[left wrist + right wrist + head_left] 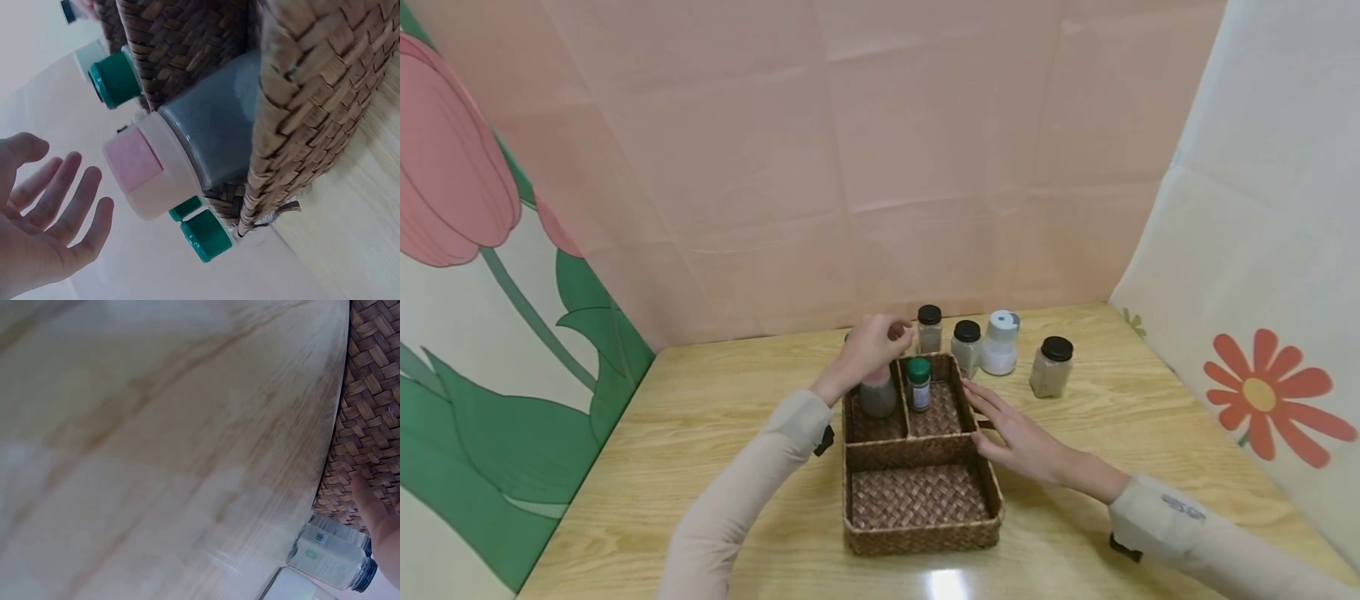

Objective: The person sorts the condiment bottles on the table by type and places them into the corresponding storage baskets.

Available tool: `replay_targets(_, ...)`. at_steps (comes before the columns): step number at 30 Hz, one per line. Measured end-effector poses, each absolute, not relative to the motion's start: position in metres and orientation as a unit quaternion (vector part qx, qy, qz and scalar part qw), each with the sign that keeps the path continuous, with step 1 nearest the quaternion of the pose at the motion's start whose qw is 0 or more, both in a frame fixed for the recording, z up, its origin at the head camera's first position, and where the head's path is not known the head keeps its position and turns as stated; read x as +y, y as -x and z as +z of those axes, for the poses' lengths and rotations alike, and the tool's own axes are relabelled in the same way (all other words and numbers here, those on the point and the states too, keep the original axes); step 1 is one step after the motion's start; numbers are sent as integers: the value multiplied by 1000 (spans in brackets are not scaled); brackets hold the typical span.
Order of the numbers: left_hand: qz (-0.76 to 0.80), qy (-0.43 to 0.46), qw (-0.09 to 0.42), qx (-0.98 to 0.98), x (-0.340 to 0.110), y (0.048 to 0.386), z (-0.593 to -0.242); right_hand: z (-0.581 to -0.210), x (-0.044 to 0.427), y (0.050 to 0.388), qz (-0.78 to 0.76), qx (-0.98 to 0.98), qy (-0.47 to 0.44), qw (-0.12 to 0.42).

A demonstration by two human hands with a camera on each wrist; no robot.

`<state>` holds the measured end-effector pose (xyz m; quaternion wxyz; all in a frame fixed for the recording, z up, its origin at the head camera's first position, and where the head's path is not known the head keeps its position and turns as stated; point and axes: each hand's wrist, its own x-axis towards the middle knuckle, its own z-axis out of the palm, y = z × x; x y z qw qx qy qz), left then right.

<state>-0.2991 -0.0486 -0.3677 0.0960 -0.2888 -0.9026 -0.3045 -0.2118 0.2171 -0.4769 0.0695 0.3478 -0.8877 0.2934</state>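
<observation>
A brown woven basket [921,496] with three compartments stands on the table. Its back left compartment holds a grey jar [215,115] with a pale pink lid; a small green-capped bottle [919,385] stands in the back right one. Above the back left compartment is my left hand [872,346]; in the left wrist view this hand [53,219] has its fingers loosely bent, holding nothing, apart from the pink lid. My right hand [1018,437] rests on the basket's right side, its fingers [369,503] touching the weave in the right wrist view.
Behind and right of the basket stand black-lidded jars [929,329], [966,346] and a white-topped container [1000,343]. Another black-lidded jar [1051,368] stands farther right. Green caps [206,235] show beyond the basket's edge in the left wrist view. Cloth hangs behind the table.
</observation>
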Motion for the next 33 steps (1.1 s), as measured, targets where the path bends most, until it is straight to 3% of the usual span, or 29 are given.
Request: replay_targets(33, -380, 213, 138, -889, -77, 307, -372, -475, 215, 211, 284, -887, -357, 77)
